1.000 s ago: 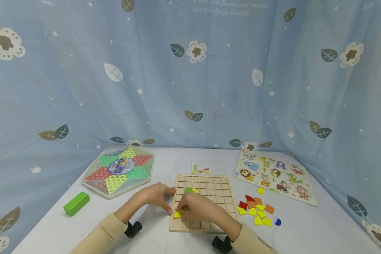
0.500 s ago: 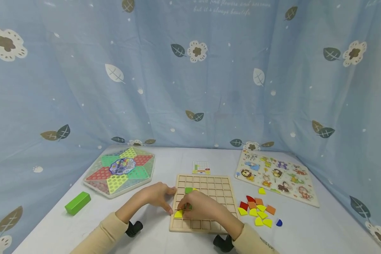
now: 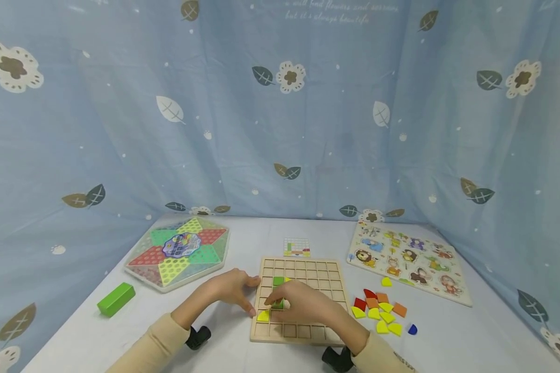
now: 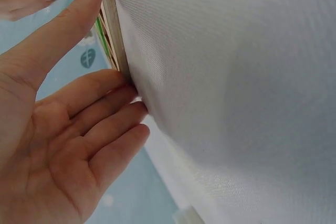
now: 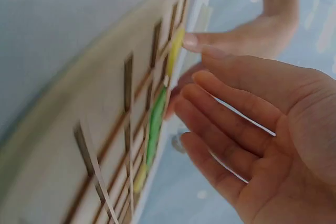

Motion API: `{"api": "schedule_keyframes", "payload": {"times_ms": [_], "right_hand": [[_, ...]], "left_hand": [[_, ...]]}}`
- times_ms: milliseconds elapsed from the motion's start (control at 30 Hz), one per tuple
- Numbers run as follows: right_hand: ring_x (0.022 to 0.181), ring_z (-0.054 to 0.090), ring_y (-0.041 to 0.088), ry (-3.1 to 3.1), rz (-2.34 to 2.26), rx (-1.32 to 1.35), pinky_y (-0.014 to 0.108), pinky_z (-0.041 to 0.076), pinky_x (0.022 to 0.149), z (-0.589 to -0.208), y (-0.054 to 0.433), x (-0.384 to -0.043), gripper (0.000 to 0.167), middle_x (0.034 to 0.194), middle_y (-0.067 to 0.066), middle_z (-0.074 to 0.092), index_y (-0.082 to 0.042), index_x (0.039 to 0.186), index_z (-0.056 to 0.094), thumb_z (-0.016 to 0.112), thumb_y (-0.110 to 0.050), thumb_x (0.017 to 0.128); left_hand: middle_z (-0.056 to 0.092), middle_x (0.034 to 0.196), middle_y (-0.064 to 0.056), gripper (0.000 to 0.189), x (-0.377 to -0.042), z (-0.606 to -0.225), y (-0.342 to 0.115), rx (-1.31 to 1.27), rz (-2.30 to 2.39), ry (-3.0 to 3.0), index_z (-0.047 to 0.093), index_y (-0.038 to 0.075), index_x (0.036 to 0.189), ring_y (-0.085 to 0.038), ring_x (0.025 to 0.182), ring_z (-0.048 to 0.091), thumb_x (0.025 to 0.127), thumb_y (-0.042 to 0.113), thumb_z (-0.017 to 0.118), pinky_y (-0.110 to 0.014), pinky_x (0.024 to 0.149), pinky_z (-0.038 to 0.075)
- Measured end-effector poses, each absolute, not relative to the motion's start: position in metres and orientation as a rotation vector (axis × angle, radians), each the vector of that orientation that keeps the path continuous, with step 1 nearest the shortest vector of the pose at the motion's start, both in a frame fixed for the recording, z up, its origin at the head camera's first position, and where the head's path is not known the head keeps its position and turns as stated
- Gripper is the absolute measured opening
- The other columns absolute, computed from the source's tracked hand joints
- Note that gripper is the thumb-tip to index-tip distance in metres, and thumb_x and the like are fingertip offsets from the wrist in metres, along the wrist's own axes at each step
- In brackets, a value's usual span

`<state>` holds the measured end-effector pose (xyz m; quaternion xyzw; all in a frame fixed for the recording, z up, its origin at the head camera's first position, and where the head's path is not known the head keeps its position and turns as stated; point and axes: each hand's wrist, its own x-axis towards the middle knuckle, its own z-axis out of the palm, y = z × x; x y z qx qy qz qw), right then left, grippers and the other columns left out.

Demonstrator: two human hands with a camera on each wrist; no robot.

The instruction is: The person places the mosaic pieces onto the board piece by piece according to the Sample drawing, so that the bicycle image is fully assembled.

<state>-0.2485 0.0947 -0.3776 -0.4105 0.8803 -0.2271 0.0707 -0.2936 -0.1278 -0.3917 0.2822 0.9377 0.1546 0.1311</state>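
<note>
A wooden grid board lies on the table before me. My left hand rests at its left edge, thumb and fingertips touching the rim, fingers fairly straight. Over the board's left part hovers my right hand; in the right wrist view its loosely spread fingers hold nothing. A yellow quarter-round piece sits in a cell near the lower left. Beside it, green pieces show partly behind the right hand. Farther up are a green square and a partly hidden yellow piece.
Right of the board lie several loose yellow, red and orange pieces and a blue half-round. A pattern card is behind the board. An animal puzzle, a star game board and a green block stand around.
My right hand's fingers have spread and drawn slightly to the right, so more of the green near them shows. The left hand stays at the board's edge.
</note>
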Motion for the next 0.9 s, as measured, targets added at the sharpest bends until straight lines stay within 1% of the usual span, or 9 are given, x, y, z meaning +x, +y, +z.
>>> {"api": "schedule_keyframes", "payload": {"times_ms": [100,300,500,700,767,900], "right_hand": [[0.094,0.063,0.004,2.68,-0.69,-1.221,0.021,0.051,0.082,-0.373,0.105,-0.246,0.022,0.102,-0.007,0.07,-0.011,0.108,0.073,0.073,-0.014,0.086],[0.098,0.061,0.006,2.736,-0.679,-1.219,0.026,0.051,0.083,-0.367,0.13,-0.237,0.023,0.104,-0.007,0.07,-0.012,0.109,0.073,0.075,-0.015,0.085],[0.1,0.061,0.009,2.769,-0.737,-1.226,0.032,0.053,0.082,-0.367,0.161,-0.23,0.024,0.106,-0.008,0.067,-0.011,0.109,0.072,0.075,-0.013,0.085],[0.1,0.062,0.013,2.804,-0.762,-1.265,0.032,0.054,0.079,-0.369,0.194,-0.224,0.025,0.107,-0.007,0.066,-0.012,0.109,0.071,0.075,-0.011,0.084],[0.1,0.062,0.014,2.82,-0.769,-1.247,0.032,0.054,0.077,-0.369,0.203,-0.223,0.025,0.107,-0.006,0.066,-0.012,0.109,0.071,0.074,-0.01,0.084],[0.098,0.063,0.017,2.859,-0.776,-1.176,0.034,0.055,0.077,-0.371,0.22,-0.223,0.023,0.104,-0.004,0.067,-0.011,0.106,0.071,0.075,-0.011,0.083]], "left_hand": [[0.054,0.136,-0.011,0.083,-0.294,-0.392,-0.127,0.812,0.438,2.729,0.057,0.005,0.133,-0.032,0.128,0.048,0.065,0.04,0.088,-0.046,0.099,0.043],[0.055,0.135,-0.012,0.083,-0.293,-0.393,-0.127,0.816,0.433,2.739,0.058,0.004,0.132,-0.033,0.127,0.049,0.064,0.039,0.088,-0.047,0.1,0.042],[0.054,0.136,-0.014,0.083,-0.295,-0.392,-0.127,0.815,0.426,2.742,0.057,0.005,0.133,-0.033,0.127,0.048,0.064,0.04,0.088,-0.047,0.1,0.042],[0.054,0.137,-0.014,0.083,-0.294,-0.391,-0.126,0.798,0.428,2.742,0.057,0.006,0.134,-0.035,0.127,0.048,0.064,0.04,0.088,-0.048,0.1,0.042],[0.053,0.137,-0.013,0.083,-0.294,-0.391,-0.126,0.796,0.434,2.739,0.057,0.006,0.133,-0.034,0.128,0.047,0.064,0.04,0.088,-0.048,0.1,0.042],[0.054,0.136,-0.012,0.083,-0.293,-0.391,-0.126,0.81,0.44,2.741,0.058,0.005,0.133,-0.034,0.128,0.047,0.063,0.039,0.088,-0.048,0.101,0.041]]}}
